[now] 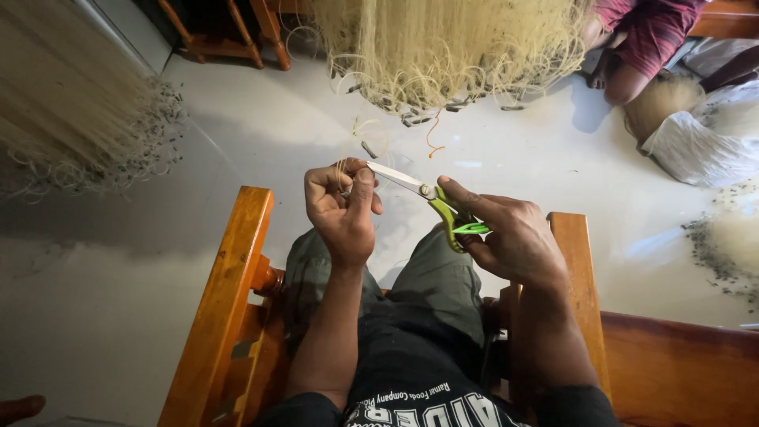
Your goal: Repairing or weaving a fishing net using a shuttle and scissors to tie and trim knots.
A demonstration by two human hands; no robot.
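My right hand [510, 237] grips green-handled scissors [443, 207], blades pointing left toward my left hand. My left hand [341, 207] is closed, pinching thin pale strands and a small dark piece [345, 192] between thumb and fingers, right at the scissor tips. The strands run up toward a hanging mass of pale yellow fishing-net line [443, 47] with small dark weights along its lower edge. I sit on a wooden chair, my knees in grey trousers [431, 273] below both hands.
Orange wooden armrests [229, 285] flank my legs. Another bundle of pale net [63, 103] hangs at the left. A seated person in a red garment [648, 39] is at the top right, beside a white sack [696, 146]. An orange thread [432, 136] lies on the pale floor.
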